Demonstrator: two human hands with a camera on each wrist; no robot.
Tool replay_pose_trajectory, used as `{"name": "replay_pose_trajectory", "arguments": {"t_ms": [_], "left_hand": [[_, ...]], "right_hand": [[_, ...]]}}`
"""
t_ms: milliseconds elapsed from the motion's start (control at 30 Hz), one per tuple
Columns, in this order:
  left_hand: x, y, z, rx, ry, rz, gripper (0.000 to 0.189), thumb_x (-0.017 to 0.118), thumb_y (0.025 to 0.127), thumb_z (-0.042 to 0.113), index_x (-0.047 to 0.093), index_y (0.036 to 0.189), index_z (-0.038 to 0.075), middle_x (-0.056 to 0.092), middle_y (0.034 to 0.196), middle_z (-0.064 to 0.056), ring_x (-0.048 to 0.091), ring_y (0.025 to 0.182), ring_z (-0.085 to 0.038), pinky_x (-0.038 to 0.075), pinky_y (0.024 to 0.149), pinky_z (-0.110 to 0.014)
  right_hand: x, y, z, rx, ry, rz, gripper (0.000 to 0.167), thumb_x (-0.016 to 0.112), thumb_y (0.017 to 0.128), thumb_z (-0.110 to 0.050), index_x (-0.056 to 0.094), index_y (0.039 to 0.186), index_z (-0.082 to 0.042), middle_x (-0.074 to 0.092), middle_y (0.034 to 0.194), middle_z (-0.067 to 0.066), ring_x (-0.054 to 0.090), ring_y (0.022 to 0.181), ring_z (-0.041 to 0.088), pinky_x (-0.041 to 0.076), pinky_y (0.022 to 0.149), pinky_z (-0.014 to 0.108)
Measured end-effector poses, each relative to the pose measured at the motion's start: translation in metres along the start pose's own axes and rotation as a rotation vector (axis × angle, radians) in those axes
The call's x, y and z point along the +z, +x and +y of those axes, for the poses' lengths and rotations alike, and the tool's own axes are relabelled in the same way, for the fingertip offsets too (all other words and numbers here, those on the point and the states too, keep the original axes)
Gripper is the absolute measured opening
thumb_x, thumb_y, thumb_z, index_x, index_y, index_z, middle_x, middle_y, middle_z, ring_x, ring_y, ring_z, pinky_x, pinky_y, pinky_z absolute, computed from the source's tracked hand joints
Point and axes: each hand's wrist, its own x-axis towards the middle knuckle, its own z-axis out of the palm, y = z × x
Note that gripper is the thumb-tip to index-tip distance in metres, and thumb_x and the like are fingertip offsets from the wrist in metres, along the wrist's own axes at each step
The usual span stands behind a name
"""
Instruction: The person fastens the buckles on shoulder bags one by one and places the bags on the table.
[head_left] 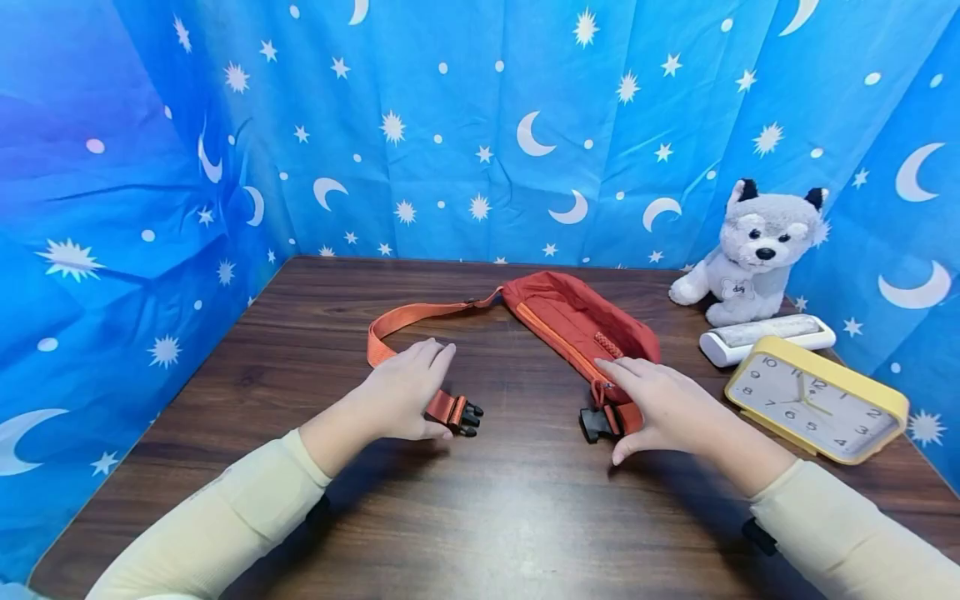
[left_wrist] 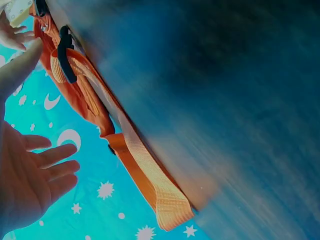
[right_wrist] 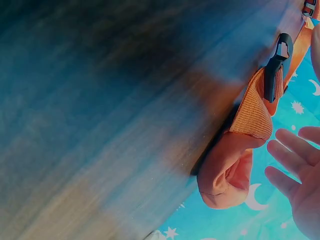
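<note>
A red-orange waist bag (head_left: 577, 321) lies on the dark wooden table (head_left: 480, 517), and its orange strap (head_left: 408, 317) loops round to the left. The strap ends in a black pronged buckle (head_left: 465, 417). The matching black socket buckle (head_left: 596, 423) sits at the bag's near end. My left hand (head_left: 408, 387) hovers over the strap end just behind the pronged buckle, fingers straight. In the left wrist view its palm (left_wrist: 30, 180) is apart from the strap (left_wrist: 145, 165). My right hand (head_left: 652, 400) is spread over the bag's near end beside the socket buckle (right_wrist: 275, 70), holding nothing.
A grey plush husky (head_left: 753, 250) sits at the back right. In front of it lie a white lint roller (head_left: 765, 337) and a yellow alarm clock (head_left: 817, 398). Blue star-and-moon cloth (head_left: 187, 167) walls in the table on three sides.
</note>
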Motion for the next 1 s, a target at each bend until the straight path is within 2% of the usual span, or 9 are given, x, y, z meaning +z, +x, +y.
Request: {"name": "replay_pose_trajectory", "arguments": {"t_ms": [167,300,433,533,733,1000], "left_hand": [[0.002,0.004,0.005,-0.017,-0.042,-0.077,0.114,0.072,0.066,0.064,0.025,0.143,-0.005,0.045,0.131,-0.017,0.044,0.118,-0.028,0.043,0.091,-0.039],[0.003,0.006,0.008,0.0,-0.042,-0.112,0.109,0.074,0.064,0.063,0.032,0.141,-0.002,0.047,0.127,-0.013,0.047,0.111,-0.024,0.047,0.083,-0.036],[0.005,0.009,0.011,0.036,-0.037,-0.113,0.087,0.078,0.064,0.058,0.047,0.125,0.003,0.051,0.109,-0.006,0.048,0.097,-0.02,0.048,0.075,-0.034],[0.005,0.011,0.013,0.051,-0.054,-0.122,0.072,0.082,0.064,0.049,0.051,0.114,0.006,0.049,0.099,-0.002,0.047,0.088,-0.019,0.047,0.07,-0.033],[0.004,0.013,0.016,0.04,-0.061,-0.185,0.067,0.084,0.067,0.037,0.052,0.117,0.007,0.052,0.101,-0.001,0.049,0.09,-0.017,0.048,0.07,-0.032],[0.002,0.017,0.02,0.031,-0.06,-0.209,0.052,0.083,0.069,0.035,0.056,0.106,0.009,0.051,0.093,0.0,0.049,0.085,-0.017,0.047,0.069,-0.032]], "right_hand": [[0.002,0.0,-0.001,-0.027,-0.008,0.0,0.104,0.078,0.055,-0.063,0.048,0.132,0.0,0.052,0.126,0.016,0.049,0.116,0.032,0.04,0.091,0.051],[0.002,-0.001,0.0,-0.056,-0.011,-0.004,0.096,0.081,0.056,-0.058,0.054,0.128,-0.002,0.054,0.121,0.012,0.051,0.113,0.029,0.041,0.09,0.049],[0.002,-0.002,0.0,-0.072,-0.014,-0.007,0.088,0.082,0.058,-0.055,0.057,0.124,-0.002,0.055,0.117,0.011,0.052,0.111,0.03,0.041,0.09,0.049],[0.001,-0.001,0.0,-0.083,-0.016,-0.015,0.081,0.082,0.06,-0.053,0.06,0.12,-0.002,0.057,0.114,0.009,0.054,0.107,0.028,0.042,0.088,0.048],[0.002,-0.001,0.0,-0.091,-0.05,-0.037,0.075,0.08,0.062,-0.052,0.062,0.116,-0.003,0.059,0.111,0.008,0.056,0.104,0.026,0.043,0.084,0.049],[0.005,0.001,-0.001,-0.096,-0.08,-0.069,0.065,0.083,0.061,-0.045,0.063,0.11,-0.007,0.059,0.107,0.005,0.057,0.101,0.024,0.043,0.081,0.05]]}}
